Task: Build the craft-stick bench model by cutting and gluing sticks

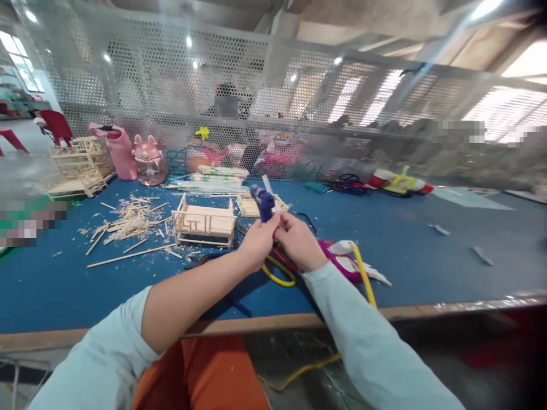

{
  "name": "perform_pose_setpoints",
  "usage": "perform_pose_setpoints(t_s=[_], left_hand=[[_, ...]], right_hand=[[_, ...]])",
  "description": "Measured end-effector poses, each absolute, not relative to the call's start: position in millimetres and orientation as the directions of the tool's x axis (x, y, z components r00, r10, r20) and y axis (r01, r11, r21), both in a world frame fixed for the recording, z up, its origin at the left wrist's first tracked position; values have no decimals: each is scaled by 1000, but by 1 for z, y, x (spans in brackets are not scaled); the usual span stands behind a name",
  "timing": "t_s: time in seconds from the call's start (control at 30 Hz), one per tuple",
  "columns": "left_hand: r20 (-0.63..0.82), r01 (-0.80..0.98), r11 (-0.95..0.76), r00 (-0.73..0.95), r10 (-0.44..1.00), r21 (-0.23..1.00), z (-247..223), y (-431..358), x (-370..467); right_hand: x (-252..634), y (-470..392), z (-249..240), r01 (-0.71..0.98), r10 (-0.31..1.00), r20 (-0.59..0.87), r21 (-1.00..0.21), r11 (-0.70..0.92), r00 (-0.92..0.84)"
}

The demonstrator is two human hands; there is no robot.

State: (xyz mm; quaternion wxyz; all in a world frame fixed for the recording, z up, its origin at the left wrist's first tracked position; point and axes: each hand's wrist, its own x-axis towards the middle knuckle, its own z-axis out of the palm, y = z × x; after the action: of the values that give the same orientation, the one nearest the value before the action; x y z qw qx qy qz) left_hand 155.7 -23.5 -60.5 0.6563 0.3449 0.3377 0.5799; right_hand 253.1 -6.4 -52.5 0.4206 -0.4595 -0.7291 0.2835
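A blue glue gun with a whitish glue stick poking out of it rises above my two hands. My left hand is closed around its lower part. Right against it, my right hand has its fingers pinched together at the left thumb; what lies between them, if anything, is hidden. Just left of the hands stands a small wooden stick model, shaped like a bench with rails. Behind the glue gun lies a flat wooden stick panel, partly covered.
Loose sticks and shavings spread over the blue tabletop at left. A pink bottle, a jar with ears and a larger stick model stand behind. A yellow cord crosses the front edge near a purple-and-white item.
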Motion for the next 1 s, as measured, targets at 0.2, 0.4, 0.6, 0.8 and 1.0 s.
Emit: perform_pose_setpoints(t_s=[0.2,0.4,0.6,0.8,1.0], left_hand=[[-40,-593,107,126,991,798,-64,-35,152],[55,-423,-46,9,998,905,-70,-28,148],[224,-93,-227,-43,974,969,-85,-23,146],[318,143,-303,-93,944,942,-76,-31,142],[372,218,-339,-133,919,915,-71,-34,142]], right_hand=[[255,-48,-65,435,856,517,-769,469,-10],[281,-82,-61,771,708,706,-437,463,-24],[291,-83,-64,848,679,734,-352,397,-13],[295,-95,-59,905,603,797,-235,354,-29],[297,-99,-54,901,648,761,-262,346,-27]])
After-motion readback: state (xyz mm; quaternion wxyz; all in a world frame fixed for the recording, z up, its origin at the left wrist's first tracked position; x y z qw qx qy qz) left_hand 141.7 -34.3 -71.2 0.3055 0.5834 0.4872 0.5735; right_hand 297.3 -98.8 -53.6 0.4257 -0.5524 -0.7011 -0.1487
